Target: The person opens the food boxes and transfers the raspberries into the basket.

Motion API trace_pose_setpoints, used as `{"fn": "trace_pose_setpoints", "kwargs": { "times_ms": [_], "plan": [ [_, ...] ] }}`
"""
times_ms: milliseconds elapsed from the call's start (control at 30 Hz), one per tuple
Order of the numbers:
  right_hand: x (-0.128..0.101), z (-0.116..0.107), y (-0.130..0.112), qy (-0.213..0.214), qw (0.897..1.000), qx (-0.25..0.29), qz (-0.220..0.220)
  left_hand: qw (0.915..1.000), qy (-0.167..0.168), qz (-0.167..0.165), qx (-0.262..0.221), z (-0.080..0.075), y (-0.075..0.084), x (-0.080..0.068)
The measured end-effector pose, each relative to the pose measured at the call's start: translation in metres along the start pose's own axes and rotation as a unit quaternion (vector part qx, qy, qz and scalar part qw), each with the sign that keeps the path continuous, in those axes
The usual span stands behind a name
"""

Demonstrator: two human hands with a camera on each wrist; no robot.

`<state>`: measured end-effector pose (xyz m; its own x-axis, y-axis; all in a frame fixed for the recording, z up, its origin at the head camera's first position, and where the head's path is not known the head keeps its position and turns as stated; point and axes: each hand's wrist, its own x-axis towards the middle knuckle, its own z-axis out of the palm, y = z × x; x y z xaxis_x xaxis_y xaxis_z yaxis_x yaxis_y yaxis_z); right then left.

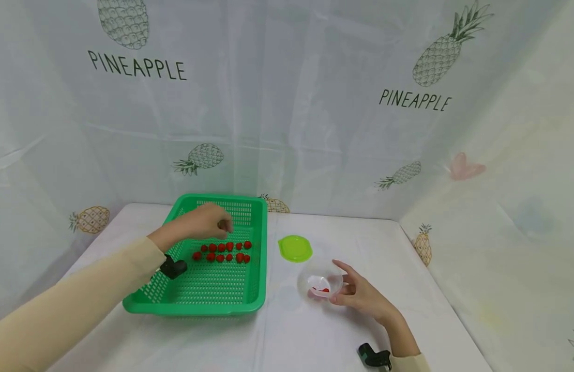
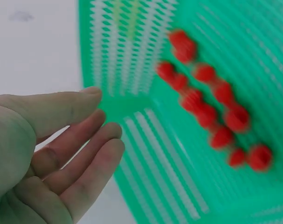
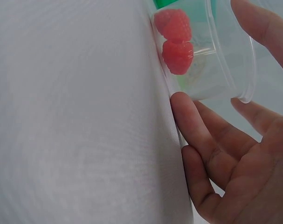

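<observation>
My left hand (image 1: 205,221) is over the far part of a green plastic basket (image 1: 258,302), its fingers loosely bent. Nothing shows between thumb and fingers in the left wrist view. Red raspberries (image 1: 221,247) lie in two rough rows on the basket floor, near that hand; they look blurred in the left wrist view. Right of the basket, my right hand (image 1: 361,294) holds the side of a clear plastic bowl (image 1: 310,271) standing on the table. Through its wall a few raspberries (image 3: 178,56) are visible at the bottom.
A light green lid (image 1: 295,248) lies on the white-covered table (image 1: 287,330) behind the bowl, right of the basket. A white curtain (image 1: 287,103) printed with pineapples hangs behind the table and along its sides.
</observation>
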<state>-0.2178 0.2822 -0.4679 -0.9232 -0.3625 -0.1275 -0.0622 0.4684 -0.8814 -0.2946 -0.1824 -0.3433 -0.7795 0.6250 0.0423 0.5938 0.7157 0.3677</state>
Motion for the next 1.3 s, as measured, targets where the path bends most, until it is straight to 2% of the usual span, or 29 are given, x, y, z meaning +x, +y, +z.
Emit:
{"fn": "trace_pose_setpoints", "kwargs": {
  "times_ms": [167,400,600,733,967,1300],
  "plan": [
    [0.001,0.000,-0.001,0.005,1.000,-0.014,0.005,0.9985,0.009,0.048,-0.024,0.004,0.035,0.021],
    [0.002,0.001,0.003,0.011,1.000,-0.012,0.016,0.9974,-0.027,0.051,-0.042,0.019,0.099,0.061],
    [0.002,0.001,0.005,0.006,1.000,-0.005,0.008,0.9953,-0.049,0.065,-0.053,0.044,0.134,0.094],
    [0.000,0.000,0.003,0.000,1.000,-0.001,0.002,0.9941,-0.064,0.057,-0.068,0.060,0.147,0.106],
    [-0.002,-0.001,0.001,-0.006,1.000,0.001,-0.004,0.9923,-0.098,0.029,-0.070,0.089,0.157,0.120],
    [-0.001,0.000,0.003,-0.007,1.000,0.001,0.000,0.9937,-0.089,0.008,-0.067,0.109,0.161,0.128]
  ]
}}
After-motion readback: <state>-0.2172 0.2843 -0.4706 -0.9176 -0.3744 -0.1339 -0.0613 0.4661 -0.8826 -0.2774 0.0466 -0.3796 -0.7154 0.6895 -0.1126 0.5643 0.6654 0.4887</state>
